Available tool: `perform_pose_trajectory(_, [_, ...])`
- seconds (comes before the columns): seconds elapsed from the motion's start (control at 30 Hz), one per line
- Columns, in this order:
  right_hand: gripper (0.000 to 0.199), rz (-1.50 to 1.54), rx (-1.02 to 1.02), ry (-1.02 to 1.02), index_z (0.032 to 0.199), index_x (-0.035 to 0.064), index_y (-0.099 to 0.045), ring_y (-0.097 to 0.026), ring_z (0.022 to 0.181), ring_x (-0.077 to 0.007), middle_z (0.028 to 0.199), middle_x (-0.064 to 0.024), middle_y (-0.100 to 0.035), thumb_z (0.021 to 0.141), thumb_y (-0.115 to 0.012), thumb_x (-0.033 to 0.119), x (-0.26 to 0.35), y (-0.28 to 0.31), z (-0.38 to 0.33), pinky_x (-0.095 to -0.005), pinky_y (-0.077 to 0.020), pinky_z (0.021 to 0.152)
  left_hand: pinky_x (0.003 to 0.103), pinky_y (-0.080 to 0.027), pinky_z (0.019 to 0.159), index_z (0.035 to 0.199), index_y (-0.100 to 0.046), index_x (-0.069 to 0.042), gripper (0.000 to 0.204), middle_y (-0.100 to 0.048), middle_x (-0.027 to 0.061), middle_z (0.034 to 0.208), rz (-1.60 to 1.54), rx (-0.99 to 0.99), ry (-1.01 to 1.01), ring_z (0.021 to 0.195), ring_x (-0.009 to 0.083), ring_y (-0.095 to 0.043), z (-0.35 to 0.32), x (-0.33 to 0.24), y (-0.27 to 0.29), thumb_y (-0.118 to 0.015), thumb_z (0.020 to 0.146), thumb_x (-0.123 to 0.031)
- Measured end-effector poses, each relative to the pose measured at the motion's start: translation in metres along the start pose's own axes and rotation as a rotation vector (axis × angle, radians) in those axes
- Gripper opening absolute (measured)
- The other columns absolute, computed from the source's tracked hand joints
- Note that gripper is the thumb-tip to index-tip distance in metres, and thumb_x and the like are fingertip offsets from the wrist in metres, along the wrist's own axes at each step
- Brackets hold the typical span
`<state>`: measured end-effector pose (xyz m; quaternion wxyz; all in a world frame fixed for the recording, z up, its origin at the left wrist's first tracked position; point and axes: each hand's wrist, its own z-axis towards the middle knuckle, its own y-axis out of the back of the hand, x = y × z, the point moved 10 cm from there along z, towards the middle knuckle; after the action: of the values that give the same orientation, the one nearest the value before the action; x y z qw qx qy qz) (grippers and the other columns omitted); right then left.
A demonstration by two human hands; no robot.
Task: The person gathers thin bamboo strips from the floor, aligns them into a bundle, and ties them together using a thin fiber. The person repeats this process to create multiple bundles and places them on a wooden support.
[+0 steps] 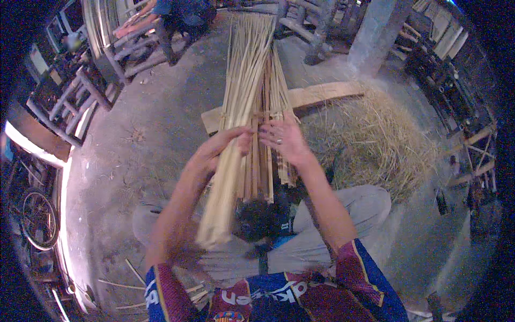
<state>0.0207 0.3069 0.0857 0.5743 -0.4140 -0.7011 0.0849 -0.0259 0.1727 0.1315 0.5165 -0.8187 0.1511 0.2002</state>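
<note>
Left hand (pixel 221 144) curled around slender pale strips (pixel 222 188), right hand (pixel 288 140) splayed, seemingly empty

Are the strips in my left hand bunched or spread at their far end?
Spread: the strips fan wider there than at your left hand, where they narrow together.

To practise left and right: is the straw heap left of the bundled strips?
No, the straw heap lies to the right of the bundled strips.
</note>
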Motion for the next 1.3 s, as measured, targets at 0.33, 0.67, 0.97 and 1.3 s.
perform_pose_trajectory(0.33, [0.038,0.399,0.325,-0.070,0.116,0.0033,-0.060,-0.066,0.094,-0.0263,0.096,-0.0095,-0.067,0.095,-0.057,0.035,-0.085,-0.152,0.071,-0.0393,-0.0543,0.085,0.025,-0.039,0.047,0.125,-0.053,-0.002,0.034,-0.046,-0.0020,0.069,0.178,-0.339,0.074,0.055,0.0077,-0.046,-0.189,0.066,0.028,-0.062,0.094,-0.013])
perform_pose_trajectory(0.67, [0.019,0.326,0.314,-0.055,0.104,0.0048,-0.059,-0.061,0.074,-0.0171,0.082,-0.0041,-0.060,0.091,-0.062,0.019,-0.057,-0.164,0.085,-0.0316,-0.0539,0.070,0.026,-0.040,0.047,0.130,-0.049,-0.003,0.041,-0.045,-0.0009,0.067,0.116,-0.212,0.022,0.052,0.0087,-0.044,-0.180,0.061,0.040,-0.064,0.093,-0.016])
perform_pose_trajectory(0.97, [0.048,-0.609,0.417,0.354,0.126,0.0108,-0.055,-0.055,0.112,-0.0200,0.122,-0.0063,-0.059,0.084,-0.060,0.034,-0.077,-0.113,0.080,-0.0356,-0.0473,0.094,0.023,-0.043,0.048,0.093,-0.054,-0.009,0.014,-0.048,-0.0042,0.070,-0.237,-0.093,-0.011,0.056,0.0073,-0.048,-0.100,0.100,0.074,-0.061,0.097,-0.020])
perform_pose_trajectory(1.3, [0.071,-1.194,0.498,0.617,0.145,0.0038,-0.036,-0.045,0.128,-0.0245,0.144,-0.0150,-0.042,0.087,-0.057,0.039,-0.097,-0.118,-0.009,-0.0391,-0.0335,0.109,0.029,-0.047,0.043,0.095,-0.054,-0.002,0.022,-0.056,0.0008,0.068,-0.085,-0.031,-0.257,0.052,0.0111,-0.055,-0.101,0.110,0.076,-0.068,0.088,-0.016])
